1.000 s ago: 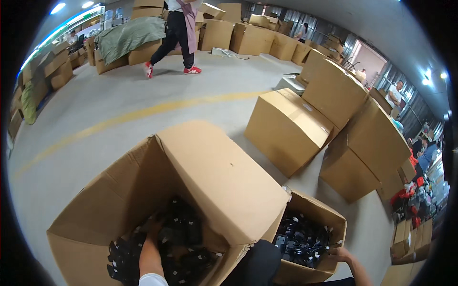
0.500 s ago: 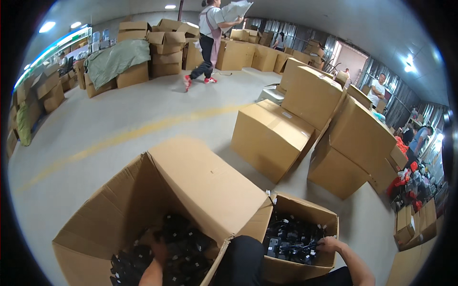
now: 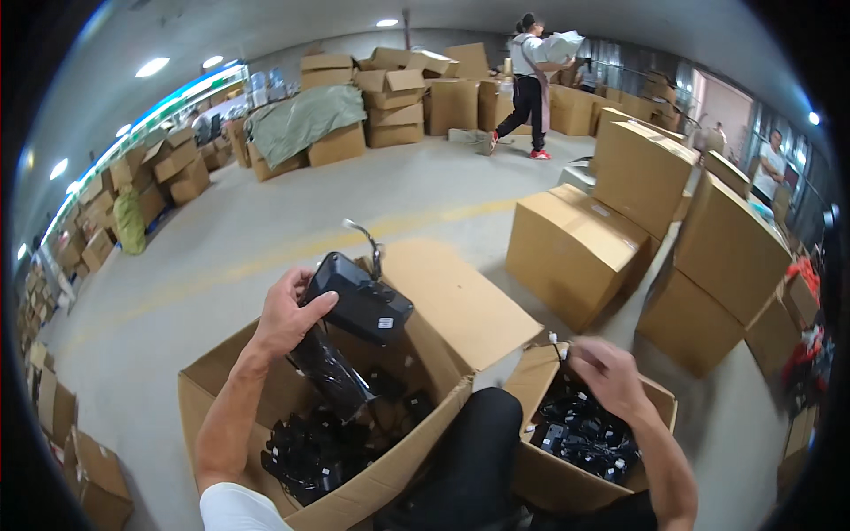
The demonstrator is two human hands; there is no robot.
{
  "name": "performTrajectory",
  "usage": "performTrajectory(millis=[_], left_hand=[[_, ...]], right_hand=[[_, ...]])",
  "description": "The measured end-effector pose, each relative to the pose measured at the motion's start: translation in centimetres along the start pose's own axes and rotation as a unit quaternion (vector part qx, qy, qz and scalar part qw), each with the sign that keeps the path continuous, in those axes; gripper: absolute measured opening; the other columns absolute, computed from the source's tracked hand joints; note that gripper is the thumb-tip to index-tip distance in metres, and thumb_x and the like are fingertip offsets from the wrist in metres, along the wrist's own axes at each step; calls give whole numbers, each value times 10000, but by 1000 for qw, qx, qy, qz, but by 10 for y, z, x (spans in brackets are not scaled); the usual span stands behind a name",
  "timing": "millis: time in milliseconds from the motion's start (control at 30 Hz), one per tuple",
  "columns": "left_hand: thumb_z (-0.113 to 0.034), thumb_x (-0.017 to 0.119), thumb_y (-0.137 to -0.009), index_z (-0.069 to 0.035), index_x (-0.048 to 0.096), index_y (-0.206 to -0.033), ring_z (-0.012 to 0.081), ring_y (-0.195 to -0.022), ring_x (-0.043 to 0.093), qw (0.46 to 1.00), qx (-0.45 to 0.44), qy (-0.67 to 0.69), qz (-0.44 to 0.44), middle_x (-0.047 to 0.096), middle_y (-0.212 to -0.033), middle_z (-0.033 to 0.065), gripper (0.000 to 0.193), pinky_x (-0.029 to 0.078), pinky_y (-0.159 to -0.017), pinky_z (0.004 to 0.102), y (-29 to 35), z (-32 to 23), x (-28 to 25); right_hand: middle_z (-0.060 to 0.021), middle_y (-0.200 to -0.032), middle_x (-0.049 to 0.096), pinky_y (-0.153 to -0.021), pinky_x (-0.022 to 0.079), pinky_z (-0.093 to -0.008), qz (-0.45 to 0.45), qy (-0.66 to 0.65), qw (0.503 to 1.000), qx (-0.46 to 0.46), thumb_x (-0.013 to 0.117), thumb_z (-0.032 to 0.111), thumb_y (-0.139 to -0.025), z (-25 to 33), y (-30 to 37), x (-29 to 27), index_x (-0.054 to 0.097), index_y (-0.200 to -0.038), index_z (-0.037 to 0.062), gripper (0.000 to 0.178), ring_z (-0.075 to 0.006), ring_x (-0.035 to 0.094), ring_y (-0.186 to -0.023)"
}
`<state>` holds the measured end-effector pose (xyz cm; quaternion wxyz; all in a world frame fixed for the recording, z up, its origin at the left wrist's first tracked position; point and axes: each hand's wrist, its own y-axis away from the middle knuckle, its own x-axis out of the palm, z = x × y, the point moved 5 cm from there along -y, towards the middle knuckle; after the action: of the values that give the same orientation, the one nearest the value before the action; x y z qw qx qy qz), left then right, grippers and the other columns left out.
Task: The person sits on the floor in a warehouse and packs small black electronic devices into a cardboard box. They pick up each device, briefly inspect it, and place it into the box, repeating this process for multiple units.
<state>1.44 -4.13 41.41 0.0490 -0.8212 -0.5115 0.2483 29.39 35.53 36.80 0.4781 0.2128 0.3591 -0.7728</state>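
Observation:
My left hand [image 3: 294, 311] grips a flat black plastic unit [image 3: 359, 296] by its left end, thumb on top. It is tilted above the large open carton [image 3: 208, 376]. A cable [image 3: 375, 243] with a pale connector rises behind the unit. Below hangs a shiny black wrapped piece [image 3: 329, 372]; I cannot tell whether it is joined to the unit. More black parts [image 3: 310, 451] lie in the carton. My right hand [image 3: 611, 373], blurred with fingers bent, is over the smaller carton [image 3: 567, 482] of black cabled parts [image 3: 584, 434], close to a white connector [image 3: 553, 337] at its corner.
Closed cartons [image 3: 575, 243] stand ahead to the right, with a taller stack [image 3: 708, 283] beyond. A green-grey sheet [image 3: 305, 124] covers boxes at the back left. A person [image 3: 529, 84] walks there carrying a pale bundle. My knee [image 3: 478, 434] is between the two open cartons.
My left hand has come up out of the large carton with the black unit. My right hand has lifted from the parts toward the smaller carton's far-left corner. The view has turned left.

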Motion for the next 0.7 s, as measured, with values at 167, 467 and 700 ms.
performTrajectory(millis=[167, 467, 700], left_hand=[[-223, 789, -895, 24, 586, -1172, 116, -905, 617, 994, 64, -25, 86, 667, -991, 58, 423, 517, -817, 282, 0, -98, 88], [-483, 680, -964, -25, 639, -775, 138, -633, 502, 992, 78, -93, -36, 571, -624, 72, 497, 458, -595, 367, -15, -69, 117], [-458, 656, -977, 73, 629, -739, 205, -575, 483, 978, 26, 13, -207, 546, -593, 163, 583, 450, -595, 405, -20, -22, 106]], right_hand=[[-185, -1233, 648, -872, 550, -398, -107, -93, 969, -200, 805, 166, -869, 130, -54, 29, 611, -1278, -35, 495, -305, 686, -1004], [-119, -1003, 737, -807, 545, -344, -238, -47, 965, -100, 732, 120, -899, 97, -33, 3, 734, -1064, 13, 196, -216, 691, -892], [-47, -905, 615, -768, 508, -303, -270, -27, 940, -206, 725, 108, -954, 153, 7, 56, 638, -1047, -20, 181, -137, 586, -851]])
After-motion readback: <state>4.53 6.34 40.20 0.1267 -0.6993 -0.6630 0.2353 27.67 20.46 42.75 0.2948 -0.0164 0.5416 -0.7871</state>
